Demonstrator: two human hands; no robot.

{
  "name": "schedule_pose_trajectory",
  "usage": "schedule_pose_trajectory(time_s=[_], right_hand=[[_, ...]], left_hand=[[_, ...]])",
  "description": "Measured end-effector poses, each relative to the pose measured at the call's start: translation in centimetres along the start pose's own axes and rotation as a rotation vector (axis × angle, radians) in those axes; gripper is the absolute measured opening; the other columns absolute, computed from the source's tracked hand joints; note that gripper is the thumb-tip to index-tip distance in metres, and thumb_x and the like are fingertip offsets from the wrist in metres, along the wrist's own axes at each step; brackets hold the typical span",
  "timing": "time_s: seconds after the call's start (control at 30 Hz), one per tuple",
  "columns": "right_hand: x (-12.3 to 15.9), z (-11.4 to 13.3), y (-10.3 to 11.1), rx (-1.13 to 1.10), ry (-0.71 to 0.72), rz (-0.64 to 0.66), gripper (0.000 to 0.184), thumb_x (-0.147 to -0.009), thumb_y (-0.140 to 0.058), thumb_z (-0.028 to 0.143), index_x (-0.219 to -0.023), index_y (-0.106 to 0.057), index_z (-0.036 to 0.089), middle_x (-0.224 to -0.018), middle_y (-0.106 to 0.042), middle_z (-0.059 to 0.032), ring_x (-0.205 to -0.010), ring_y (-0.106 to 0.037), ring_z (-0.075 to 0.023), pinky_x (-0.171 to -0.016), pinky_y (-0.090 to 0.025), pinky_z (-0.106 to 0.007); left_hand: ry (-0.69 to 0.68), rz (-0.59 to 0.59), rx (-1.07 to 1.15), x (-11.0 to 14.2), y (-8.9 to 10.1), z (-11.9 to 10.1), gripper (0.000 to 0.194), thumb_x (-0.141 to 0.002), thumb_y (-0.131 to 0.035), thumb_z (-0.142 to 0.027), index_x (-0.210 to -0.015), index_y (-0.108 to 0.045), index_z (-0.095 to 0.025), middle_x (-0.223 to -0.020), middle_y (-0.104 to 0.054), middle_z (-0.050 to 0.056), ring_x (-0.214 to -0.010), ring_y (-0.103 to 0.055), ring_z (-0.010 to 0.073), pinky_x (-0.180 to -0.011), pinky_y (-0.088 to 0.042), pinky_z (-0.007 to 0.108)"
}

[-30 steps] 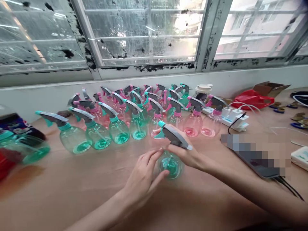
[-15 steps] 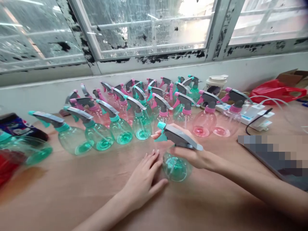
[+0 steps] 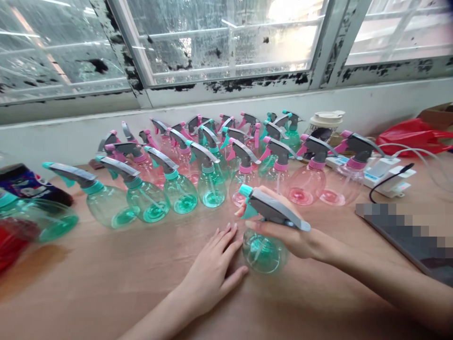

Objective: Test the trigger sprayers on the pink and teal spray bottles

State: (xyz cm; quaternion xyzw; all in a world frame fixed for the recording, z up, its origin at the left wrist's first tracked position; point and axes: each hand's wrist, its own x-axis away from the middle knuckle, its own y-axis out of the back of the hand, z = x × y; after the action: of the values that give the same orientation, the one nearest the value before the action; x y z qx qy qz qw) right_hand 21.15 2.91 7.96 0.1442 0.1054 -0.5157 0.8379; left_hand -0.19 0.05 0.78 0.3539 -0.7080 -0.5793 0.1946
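Observation:
My right hand (image 3: pixel 283 226) is wrapped round the neck of a green spray bottle (image 3: pixel 265 252), just under its grey and turquoise trigger head. The clear green body stands on the brown table (image 3: pixel 141 283), tilted a little in view. Flat on the table beside the bottle lies my left hand (image 3: pixel 214 267), fingers stretched out and holding nothing. Beyond my hands stands a row of spray bottles: green ones such as the near green bottle (image 3: pixel 181 193) on the left, pink ones such as the pink bottle (image 3: pixel 307 184) on the right. Several more crowd behind them.
Another green spray bottle (image 3: pixel 49 219) lies at the left edge, near a dark blue packet (image 3: pixel 33 182). To the right are a power strip (image 3: pixel 387 182) with cables, a phone-like dark slab (image 3: pixel 392 236), a lidded cup (image 3: pixel 323 125) and a red plastic bag (image 3: pixel 414 137). A windowed wall closes off the back.
My left hand has come off the bottle's body and now rests on the table. My right hand keeps its hold on the bottle. The view has shifted, so things at the right appear farther right.

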Motion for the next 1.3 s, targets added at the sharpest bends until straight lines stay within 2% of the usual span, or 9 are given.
schedule_pose_trajectory(time_s=[0.1,0.17,0.33,0.63,1.07,1.23,1.3], right_hand=[[0.01,-0.08,0.02,0.024,0.036,-0.009,0.012,-0.08,-0.06,0.018,-0.09,-0.055,0.022,-0.088,-0.061,-0.0002,-0.072,-0.057,-0.0139,-0.066,-0.048,-0.025],[0.02,-0.14,0.1,0.05,0.053,-0.013,0.013,-0.08,-0.06,0.017,-0.091,-0.055,0.022,-0.085,-0.06,0.0004,-0.067,-0.055,-0.013,-0.063,-0.046,-0.025],[0.1,-0.52,0.34,0.13,0.09,0.009,0.029,-0.082,-0.056,0.015,-0.11,-0.058,0.025,-0.074,-0.059,0.0031,-0.052,-0.049,-0.0119,-0.055,-0.044,-0.026],[0.23,-0.53,0.31,0.155,0.162,0.004,0.043,-0.082,-0.054,0.013,-0.123,-0.059,0.026,-0.08,-0.066,0.0007,-0.059,-0.058,-0.0157,-0.064,-0.051,-0.031],[0.1,-0.55,0.32,0.104,0.175,0.029,0.045,-0.08,-0.053,0.011,-0.121,-0.063,0.029,-0.108,-0.067,-0.0018,-0.078,-0.064,-0.0178,-0.074,-0.051,-0.033],[0.03,-0.52,0.41,0.079,0.2,0.037,0.046,-0.078,-0.053,0.007,-0.118,-0.064,0.028,-0.113,-0.067,-0.0013,-0.093,-0.064,-0.0197,-0.082,-0.05,-0.034],[0.04,-0.46,0.46,0.07,0.186,0.044,0.045,-0.077,-0.052,0.006,-0.115,-0.064,0.027,-0.11,-0.067,-0.0014,-0.089,-0.064,-0.019,-0.079,-0.05,-0.033]], left_hand=[[-0.009,0.006,-0.015,-0.02,-0.01,0.02,0.048,-0.096,-0.056,-0.038,-0.138,-0.049,-0.016,-0.153,-0.038,0.016,-0.142,-0.033,0.0325,-0.114,-0.029,0.055],[-0.012,0.009,-0.03,0.0,0.03,-0.01,0.047,-0.097,-0.055,-0.038,-0.139,-0.049,-0.015,-0.153,-0.038,0.016,-0.142,-0.033,0.0324,-0.114,-0.029,0.055],[-0.018,0.016,-0.036,0.05,0.07,-0.03,0.049,-0.098,-0.054,-0.038,-0.14,-0.046,-0.014,-0.154,-0.036,0.017,-0.143,-0.029,0.0316,-0.115,-0.029,0.054],[-0.021,-0.007,-0.023,0.11,-0.2,0.21,0.051,-0.099,-0.053,-0.039,-0.142,-0.043,-0.015,-0.154,-0.036,0.016,-0.144,-0.027,0.0301,-0.115,-0.029,0.053],[-0.011,-0.021,-0.019,0.12,-0.08,-0.06,0.045,-0.098,-0.054,-0.037,-0.138,-0.048,-0.017,-0.153,-0.038,0.015,-0.143,-0.03,0.0304,-0.115,-0.03,0.053],[-0.004,-0.006,-0.031,-0.05,0.03,-0.06,0.046,-0.098,-0.055,-0.037,-0.138,-0.049,-0.015,-0.153,-0.038,0.016,-0.144,-0.03,0.0306,-0.115,-0.029,0.053],[-0.004,-0.007,-0.028,-0.04,0.02,-0.06,0.045,-0.098,-0.054,-0.038,-0.137,-0.049,-0.016,-0.153,-0.039,0.015,-0.144,-0.029,0.0304,-0.115,-0.029,0.053]])
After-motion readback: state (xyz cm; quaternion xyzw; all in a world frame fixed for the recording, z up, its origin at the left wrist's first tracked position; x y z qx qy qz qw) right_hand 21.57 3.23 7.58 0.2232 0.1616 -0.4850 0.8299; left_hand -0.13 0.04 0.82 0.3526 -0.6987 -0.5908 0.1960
